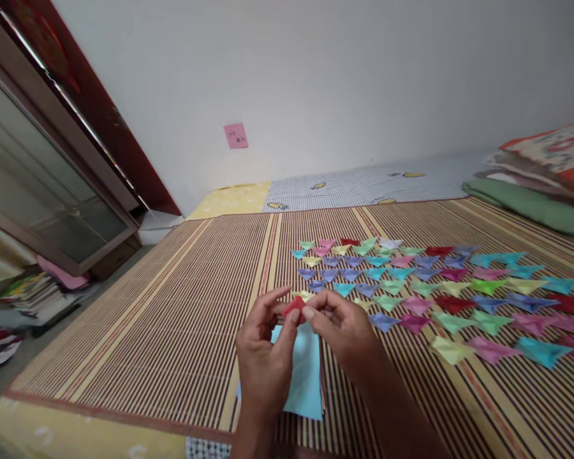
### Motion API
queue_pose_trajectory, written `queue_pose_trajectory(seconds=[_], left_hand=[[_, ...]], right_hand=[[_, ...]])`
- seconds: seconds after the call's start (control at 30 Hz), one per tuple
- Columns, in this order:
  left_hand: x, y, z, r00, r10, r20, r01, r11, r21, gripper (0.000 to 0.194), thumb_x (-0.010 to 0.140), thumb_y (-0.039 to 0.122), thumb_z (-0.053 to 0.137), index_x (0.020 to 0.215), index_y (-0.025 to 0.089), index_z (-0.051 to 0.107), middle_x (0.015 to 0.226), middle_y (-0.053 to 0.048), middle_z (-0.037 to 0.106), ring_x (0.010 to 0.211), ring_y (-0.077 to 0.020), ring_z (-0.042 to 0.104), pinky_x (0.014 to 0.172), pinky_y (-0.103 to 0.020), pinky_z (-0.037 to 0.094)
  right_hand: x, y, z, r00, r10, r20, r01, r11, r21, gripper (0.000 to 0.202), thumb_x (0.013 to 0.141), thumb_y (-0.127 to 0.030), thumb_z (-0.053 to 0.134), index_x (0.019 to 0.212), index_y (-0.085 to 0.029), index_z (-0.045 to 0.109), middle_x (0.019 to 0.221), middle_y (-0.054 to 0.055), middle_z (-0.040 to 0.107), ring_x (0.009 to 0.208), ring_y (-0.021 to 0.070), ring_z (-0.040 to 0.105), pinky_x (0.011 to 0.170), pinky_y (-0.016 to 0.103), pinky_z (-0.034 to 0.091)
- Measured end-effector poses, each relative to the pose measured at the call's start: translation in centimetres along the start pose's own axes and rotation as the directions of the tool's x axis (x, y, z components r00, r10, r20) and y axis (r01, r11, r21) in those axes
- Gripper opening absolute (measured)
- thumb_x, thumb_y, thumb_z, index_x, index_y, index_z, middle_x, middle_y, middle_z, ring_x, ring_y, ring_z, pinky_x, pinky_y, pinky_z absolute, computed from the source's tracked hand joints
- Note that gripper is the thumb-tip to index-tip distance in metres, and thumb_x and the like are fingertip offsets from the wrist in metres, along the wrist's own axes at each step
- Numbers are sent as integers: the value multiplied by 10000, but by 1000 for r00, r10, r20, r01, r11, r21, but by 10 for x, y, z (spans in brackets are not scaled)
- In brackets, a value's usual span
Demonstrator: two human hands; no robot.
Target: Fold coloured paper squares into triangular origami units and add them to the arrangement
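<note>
Between my two hands is a small piece of folded red paper [294, 307], held just above the mat. My left hand [266, 347] pinches it between thumb and fingers from the left. From the right, the thumb and forefinger of my right hand [342, 328] grip its other edge. Beneath them lies a stack of light blue paper sheets [306, 382], partly hidden by my left hand. Rows of small folded paper boats [386, 322] in many colours spread out to the right of my hands.
A striped bamboo mat [172, 331] covers the bed. Folded bedding [526, 204] lies at the far right. A pink note [236, 136] is stuck to the white wall. On the left stand a glass-panelled door [43, 166] and a pile of books [31, 296].
</note>
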State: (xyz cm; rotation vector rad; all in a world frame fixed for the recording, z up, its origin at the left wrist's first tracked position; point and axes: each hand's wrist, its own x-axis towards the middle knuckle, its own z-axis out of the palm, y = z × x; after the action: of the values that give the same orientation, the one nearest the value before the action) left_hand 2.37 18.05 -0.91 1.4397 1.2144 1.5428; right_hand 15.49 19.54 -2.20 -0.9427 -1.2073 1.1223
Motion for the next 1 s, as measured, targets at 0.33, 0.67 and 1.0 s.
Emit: queue_pose_trajectory(seconds=[0.33,0.67,1.0], left_hand=[[1,0,3,1000,-2,7,3,999,-36,347,910,257,727,1253,264,675,950,-8,765,857,-146,726,805,-249,573],[4,1,1,981,-137,135,162,966,-199,223,952,353,673,867,160,745,770,-21,742,711,-148,694,697,-247,551],[3,-3,3,986,-73,147,97,982,-162,189,953,320,670,831,179,699,766,-3,723,712,-137,664,694,-231,523]], right_hand=[[-5,-3,2,997,-33,-71,31,999,-34,165,890,-314,679,778,-194,668,705,8,695,647,156,620,602,280,470],[-5,-5,4,997,-63,-47,65,997,42,159,902,-295,691,780,-197,660,693,-5,693,675,159,674,651,280,539],[-5,-7,1,992,-120,-34,116,989,-94,181,926,-286,631,769,-197,638,689,-5,672,664,161,648,635,283,505]])
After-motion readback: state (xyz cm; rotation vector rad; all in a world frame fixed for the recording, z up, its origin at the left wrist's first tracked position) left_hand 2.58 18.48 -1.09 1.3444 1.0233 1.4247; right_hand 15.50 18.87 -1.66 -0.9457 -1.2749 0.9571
